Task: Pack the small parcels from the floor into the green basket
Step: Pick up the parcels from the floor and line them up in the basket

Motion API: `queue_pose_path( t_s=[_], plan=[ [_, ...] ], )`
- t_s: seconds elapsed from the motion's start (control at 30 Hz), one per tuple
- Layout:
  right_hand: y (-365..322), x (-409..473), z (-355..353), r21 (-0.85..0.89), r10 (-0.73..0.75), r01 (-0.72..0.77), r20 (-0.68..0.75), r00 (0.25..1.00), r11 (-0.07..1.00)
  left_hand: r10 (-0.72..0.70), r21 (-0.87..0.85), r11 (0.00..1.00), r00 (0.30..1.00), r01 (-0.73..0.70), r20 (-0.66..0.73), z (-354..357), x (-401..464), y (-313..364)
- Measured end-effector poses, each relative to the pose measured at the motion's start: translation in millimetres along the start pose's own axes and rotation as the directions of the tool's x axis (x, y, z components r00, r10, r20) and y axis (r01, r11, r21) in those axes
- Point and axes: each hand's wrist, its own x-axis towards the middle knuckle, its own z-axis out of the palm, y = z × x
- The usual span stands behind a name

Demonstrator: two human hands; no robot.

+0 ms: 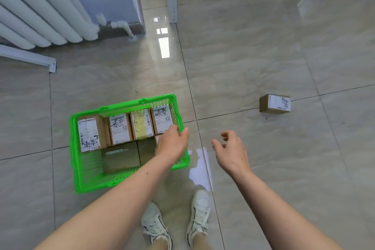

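1. I see a glossy beige tiled floor (253, 50) with dark grout lines.
2. The green basket (81, 176) sits on it at lower left.
3. One labelled cardboard parcel (275, 104) lies well apart, to the right.
4. Two white sneakers (199, 213) stand on the tiles.

Bright, even daylight – mirrored as white window glare on the glossy floor tiles (163, 46), again just ahead of the shoes (199, 212). Soft, faint shadows only. Strong wide-angle bending at the edges – radiator (40, 12) curved, far corners smeared and blurry.
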Motion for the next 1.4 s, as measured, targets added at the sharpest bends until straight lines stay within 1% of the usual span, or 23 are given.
queue_pose_path(
  t_s=[0.1,0.2,0.3,0.43,0.67,0.83,0.9,1.0,1.13,1.23,1.4],
  plan=[
    [9.3,0.8,-54.4,0.045,0.037,-0.034,-0.057,0.998,0.998,0.089,0.030,0.996,0.996,-0.089,0.019,7.0,-19.9,55.2],
    [24.0,8.1,-107.2,0.072,0.077,-0.071,-0.086,0.993,0.995,0.136,0.051,0.989,0.990,-0.138,0.043,25.1,-34.5,108.9],
    [42.3,20.8,-159.3,0.090,0.103,-0.095,-0.091,0.991,0.991,0.140,0.044,0.989,0.987,-0.143,0.074,51.2,-41.9,159.9],
    [68.8,47.2,-220.9,0.084,0.120,-0.112,-0.092,0.989,0.990,0.158,0.055,0.985,0.984,-0.163,0.082,88.7,-45.9,225.3],
    [102.8,99.8,-288.4,0.180,0.203,-0.190,-0.053,0.978,0.965,0.155,0.081,0.983,0.980,-0.165,0.123,142.1,-25.6,300.1],
    [114.6,157.4,-338.3,0.208,0.250,-0.228,-0.083,0.965,0.951,0.150,0.098,0.982,0.979,-0.164,0.137,165.6,11.5,360.0],
    [123.7,186.7,-352.8,0.230,0.277,-0.254,-0.074,0.958,0.939,0.163,0.101,0.979,0.977,-0.178,0.140,177.6,31.6,382.1],
    [147.7,230.1,-357.6,0.277,0.338,-0.317,-0.033,0.940,0.907,0.174,0.124,0.973,0.971,-0.196,0.165,203.7,62.6,402.1],
    [186.1,285.8,-337.9,0.335,0.411,-0.394,0.022,0.912,0.856,0.177,0.177,0.960,0.960,-0.217,0.215,253.0,115.8,406.9],
    [219.2,327.4,-309.8,0.396,0.459,-0.445,0.064,0.886,0.803,0.171,0.195,0.955,0.954,-0.222,0.247,298.0,156.7,403.3],
    [266.6,401.1,-251.3,0.464,0.491,-0.499,0.150,0.858,0.732,0.180,0.223,0.942,0.939,-0.250,0.294,374.8,229.4,382.4]
  ],
)
